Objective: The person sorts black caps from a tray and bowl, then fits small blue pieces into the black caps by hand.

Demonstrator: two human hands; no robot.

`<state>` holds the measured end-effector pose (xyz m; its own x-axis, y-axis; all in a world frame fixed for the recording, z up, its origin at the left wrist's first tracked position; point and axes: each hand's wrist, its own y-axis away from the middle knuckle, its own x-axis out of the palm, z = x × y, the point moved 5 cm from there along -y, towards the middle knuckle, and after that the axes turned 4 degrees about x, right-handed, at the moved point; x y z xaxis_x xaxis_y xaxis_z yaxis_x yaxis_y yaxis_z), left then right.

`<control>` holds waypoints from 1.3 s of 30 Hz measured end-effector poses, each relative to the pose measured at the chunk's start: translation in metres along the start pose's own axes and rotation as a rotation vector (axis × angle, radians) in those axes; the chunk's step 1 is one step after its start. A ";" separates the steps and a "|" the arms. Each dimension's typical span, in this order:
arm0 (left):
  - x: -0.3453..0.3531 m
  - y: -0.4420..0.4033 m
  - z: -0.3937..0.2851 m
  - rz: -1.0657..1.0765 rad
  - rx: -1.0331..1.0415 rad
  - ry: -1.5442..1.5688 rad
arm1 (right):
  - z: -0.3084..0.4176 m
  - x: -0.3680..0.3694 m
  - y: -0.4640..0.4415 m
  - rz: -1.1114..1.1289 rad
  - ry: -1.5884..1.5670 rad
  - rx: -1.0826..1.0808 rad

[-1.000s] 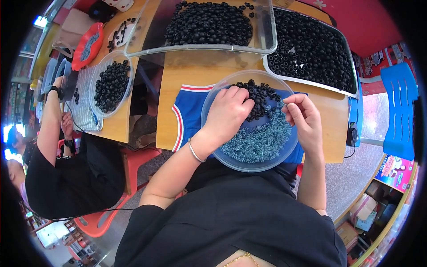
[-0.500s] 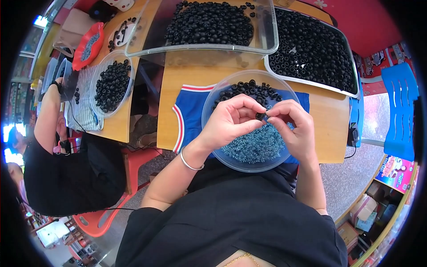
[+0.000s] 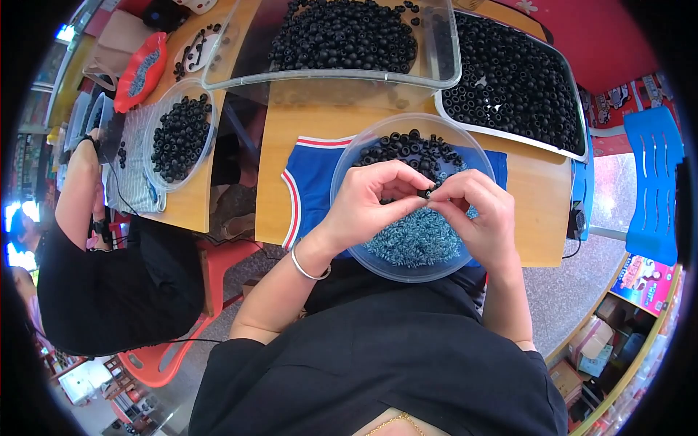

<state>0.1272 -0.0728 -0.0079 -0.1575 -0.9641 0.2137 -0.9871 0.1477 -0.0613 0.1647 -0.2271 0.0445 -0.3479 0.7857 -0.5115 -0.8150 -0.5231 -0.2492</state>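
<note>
My left hand (image 3: pixel 371 200) pinches a small black ring-shaped part (image 3: pixel 424 193) between thumb and fingertips. Touching it from the other side is my right hand (image 3: pixel 476 211), its thumb and forefinger closed on something too small to make out. Both hands are over a round clear tub (image 3: pixel 340 171), which holds black parts (image 3: pixel 411 147) towards its back and small bluish clear pieces (image 3: pixel 414 240) towards its front. Under the tub lies a blue cloth (image 3: pixel 309 182) with red and white trim.
A large clear bin (image 3: pixel 327 75) and a white-rimmed tray (image 3: pixel 509 142), both with black parts, stand behind. At the left, a co-worker's arm (image 3: pixel 76 192) is near another round tub (image 3: pixel 149 156) and a red dish (image 3: pixel 123 94). A blue chair (image 3: pixel 651 189) stands right.
My left hand has come out of the black parts with one of them, and my right hand has moved left to meet it. The fingertips have shifted slightly since the middle frame.
</note>
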 end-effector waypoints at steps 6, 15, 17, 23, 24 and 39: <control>-0.002 0.003 0.002 0.024 -0.082 0.233 | 0.002 0.002 -0.002 0.005 -0.024 -0.039; -0.019 0.005 0.018 -0.150 -0.079 0.613 | -0.030 0.029 -0.001 0.138 0.278 -0.004; -0.022 0.007 0.020 -0.171 -0.068 0.598 | -0.029 0.036 -0.003 0.206 0.379 0.025; -0.021 0.009 0.017 -0.168 -0.115 0.604 | -0.030 0.045 -0.006 0.284 0.478 0.043; -0.021 0.010 0.017 -0.177 -0.124 0.595 | -0.031 0.045 -0.006 0.272 0.454 0.028; -0.004 0.009 0.016 -0.112 -0.122 0.662 | -0.013 0.007 -0.002 -0.051 -0.255 0.132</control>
<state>0.1194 -0.0709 -0.0252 0.0000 -0.6428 0.7660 -0.9884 0.1164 0.0977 0.1696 -0.2250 0.0304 -0.3969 0.8761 -0.2737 -0.8817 -0.4467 -0.1515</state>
